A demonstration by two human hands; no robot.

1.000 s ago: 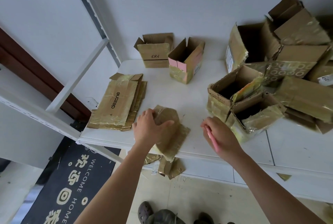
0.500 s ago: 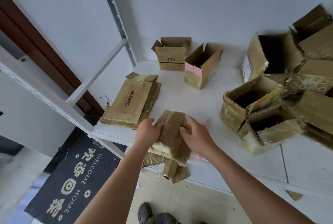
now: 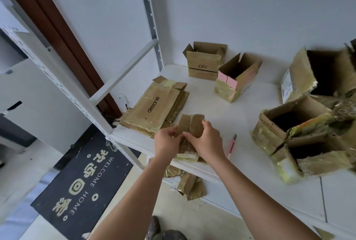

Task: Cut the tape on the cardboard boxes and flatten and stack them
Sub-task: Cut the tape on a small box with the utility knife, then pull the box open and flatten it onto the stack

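A small flattened cardboard box (image 3: 189,126), brown with shiny tape, is held at the table's front edge. My left hand (image 3: 166,141) grips its left side and my right hand (image 3: 207,141) grips its right side, thumbs curled over it. Just left of it lies the stack of flattened boxes (image 3: 154,108), the top one printed "dezone". A pink utility knife (image 3: 232,144) lies on the table beside my right wrist, let go. Open taped boxes stand at the back: one marked "VKF" (image 3: 204,62) and one with pink flaps (image 3: 236,79).
A heap of open taped boxes (image 3: 300,133) fills the right of the white table (image 3: 221,108). White shelf posts (image 3: 123,77) rise at the left. Cardboard scraps (image 3: 189,185) hang below the table edge. A dark welcome mat (image 3: 77,180) lies on the floor.
My right hand has laid the pink knife on the table and taken hold of the flattened box with the left. The box has been lifted and carried left towards the stack.
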